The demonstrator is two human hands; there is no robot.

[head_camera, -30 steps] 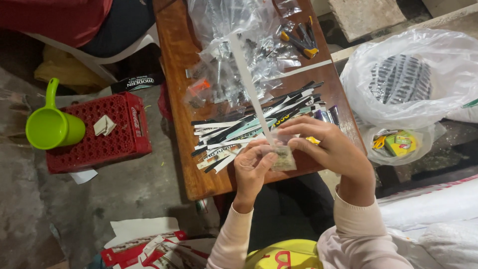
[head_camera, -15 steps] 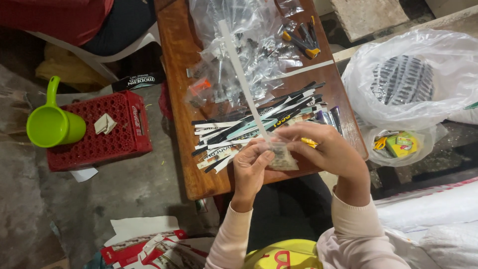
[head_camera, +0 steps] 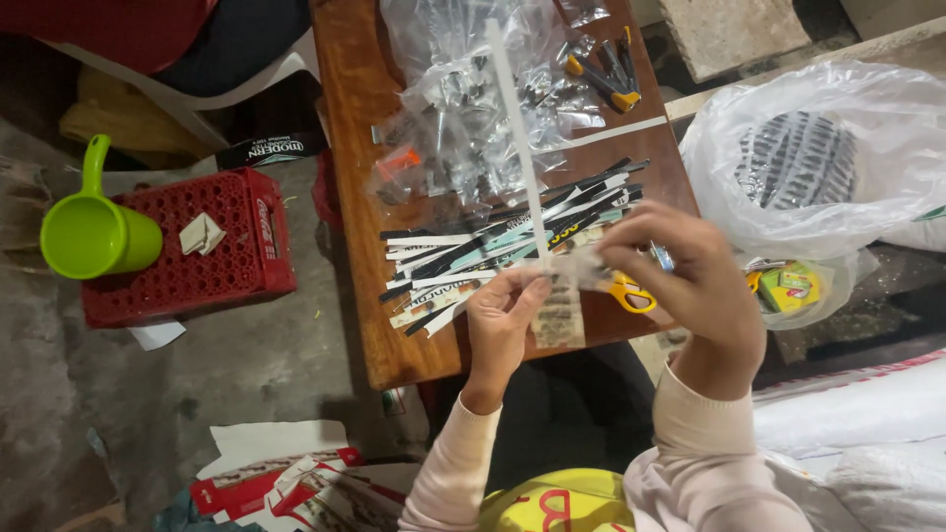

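Hands: two — left hand (head_camera: pixel 503 325), right hand (head_camera: pixel 690 286)
Green jugs (head_camera: pixel 94 232): one
Red crates (head_camera: pixel 187 246): one
Yellow-handled scissors (head_camera: pixel 631 294): one
Cut card strips (head_camera: pixel 493 251): a pile — too many to count
White plastic bags (head_camera: pixel 818 158): one

So the pile of paper strips (head_camera: pixel 503 246) sits mid-surface (head_camera: pixel 355 118), plastic bags (head_camera: pixel 473 108) behind it, scissors (head_camera: pixel 631 293) to its right. Left on the floor there's a crate (head_camera: pixel 187 251), with a mug (head_camera: pixel 94 232) just left of it.
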